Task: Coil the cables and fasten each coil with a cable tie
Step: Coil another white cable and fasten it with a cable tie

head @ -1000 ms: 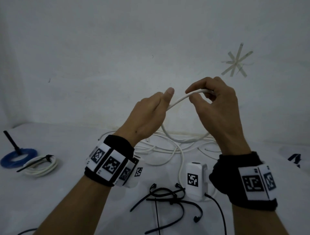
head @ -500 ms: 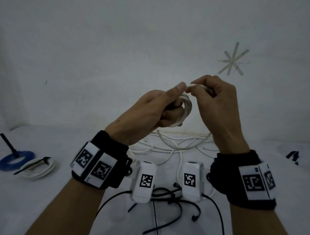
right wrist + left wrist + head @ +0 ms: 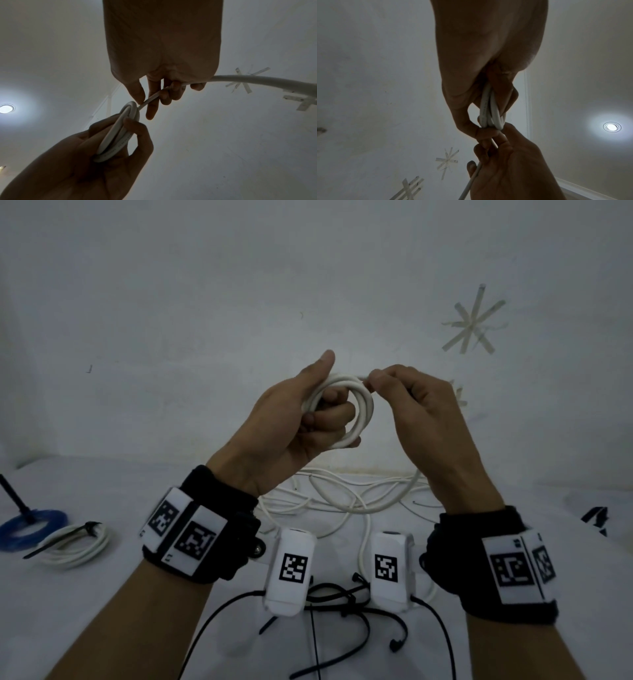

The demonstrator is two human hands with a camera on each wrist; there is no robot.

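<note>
1. Head view: we see two bare hands raised above a white desk [image 3: 102, 611], working a white cable [image 3: 363, 412] between them.
2. Our left hand [image 3: 291, 426] grips a small coil of several round loops, thumb on top and fingers curled through the middle.
3. Our right hand [image 3: 421, 412] pinches the free run of the same cable just beside the top of the coil, its fingers curled round it.
4. From that pinch the cable passes through the right hand, then hangs down to a loose tangle of white cable [image 3: 342, 501] on the desk, below and behind both hands.
5. We judge the next loop must come from that slack, so the right hand is the feeding one and the left holds the coil steady.
6. Left wrist view: the loops [image 3: 489, 112] lie side by side, smooth, round and plastic-coated.
7. Black cable ties [image 3: 342, 601], thin and flexible, lie on the desk near us.
8. Far left on the desk sit a finished white coil [image 3: 73, 546] crossed by a black tie and a blue coil [image 3: 30, 525].
</note>
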